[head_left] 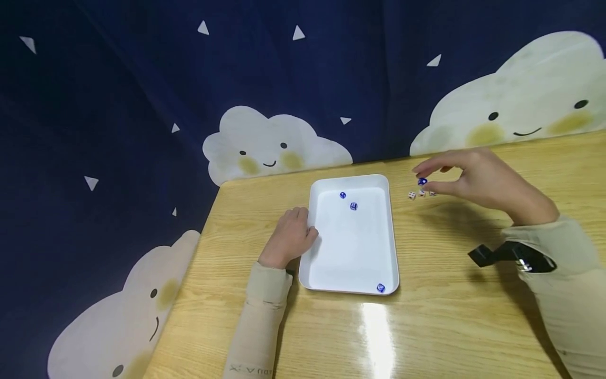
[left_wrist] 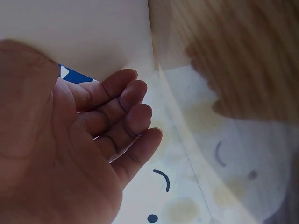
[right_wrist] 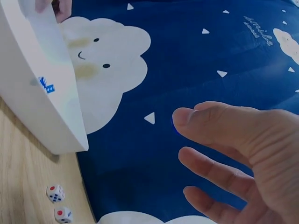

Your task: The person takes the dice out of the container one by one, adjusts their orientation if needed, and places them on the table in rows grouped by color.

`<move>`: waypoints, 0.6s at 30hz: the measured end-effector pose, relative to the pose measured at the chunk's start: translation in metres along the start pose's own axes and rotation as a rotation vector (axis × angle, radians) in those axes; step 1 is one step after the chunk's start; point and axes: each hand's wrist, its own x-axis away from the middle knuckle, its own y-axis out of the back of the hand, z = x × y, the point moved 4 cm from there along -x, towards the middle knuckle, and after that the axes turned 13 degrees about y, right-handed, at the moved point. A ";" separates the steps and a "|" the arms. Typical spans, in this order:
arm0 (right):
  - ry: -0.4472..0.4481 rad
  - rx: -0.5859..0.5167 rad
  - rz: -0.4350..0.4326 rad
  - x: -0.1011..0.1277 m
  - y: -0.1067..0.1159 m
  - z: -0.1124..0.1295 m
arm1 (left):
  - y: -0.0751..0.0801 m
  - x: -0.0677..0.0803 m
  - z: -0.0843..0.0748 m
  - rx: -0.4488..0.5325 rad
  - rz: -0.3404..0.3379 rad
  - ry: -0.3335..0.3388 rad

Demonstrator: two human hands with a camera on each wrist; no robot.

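Observation:
A white tray (head_left: 352, 273) lies at the middle of the wooden table (head_left: 454, 316). Three blue dice lie in it: two near the far end (head_left: 343, 195) (head_left: 353, 206) and one in the near right corner (head_left: 381, 288). My right hand (head_left: 423, 177) hovers to the right of the tray's far corner and pinches a blue die (head_left: 422, 181) between thumb and fingertips. Just below it, white dice (head_left: 412, 195) sit on the table; two of them (right_wrist: 55, 193) show in the right wrist view. My left hand (head_left: 291, 237) rests on the table, fingers loosely curled (left_wrist: 126, 116), thumb against the tray's left rim.
A dark blue backdrop with white clouds (head_left: 270, 142) rises straight behind the table's far and left edges. A black wrist-camera mount (head_left: 511, 255) sits on my right sleeve. Bare wood lies in front of the tray and to its right.

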 end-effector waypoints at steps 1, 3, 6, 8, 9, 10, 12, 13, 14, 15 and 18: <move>-0.003 0.003 -0.004 0.000 0.000 -0.002 | 0.000 0.000 0.000 -0.001 0.000 -0.002; -0.010 0.015 -0.012 0.000 0.000 -0.005 | 0.000 0.000 0.000 0.005 -0.003 -0.007; -0.011 0.028 -0.023 0.002 0.000 -0.008 | 0.000 0.001 0.000 0.004 -0.010 -0.014; -0.012 0.034 -0.031 0.002 0.001 -0.010 | 0.001 0.001 -0.001 0.003 -0.016 -0.015; -0.010 0.032 -0.034 0.003 0.002 -0.012 | 0.001 0.000 -0.001 0.000 -0.017 -0.015; -0.010 0.030 -0.040 0.003 0.002 -0.012 | 0.001 0.000 -0.001 -0.003 -0.018 -0.015; -0.017 0.030 -0.047 0.004 0.002 -0.015 | 0.001 0.000 -0.001 -0.005 -0.018 -0.013; -0.018 0.028 -0.049 0.004 0.002 -0.016 | 0.001 0.000 -0.001 -0.008 -0.016 -0.010; -0.019 0.029 -0.051 0.004 0.002 -0.017 | 0.001 0.000 -0.001 -0.011 -0.015 -0.009; -0.022 0.031 -0.053 0.004 0.002 -0.018 | 0.001 -0.001 0.000 -0.012 -0.014 -0.009; -0.040 0.026 -0.049 0.004 0.001 -0.021 | -0.001 -0.001 0.000 -0.015 -0.010 -0.002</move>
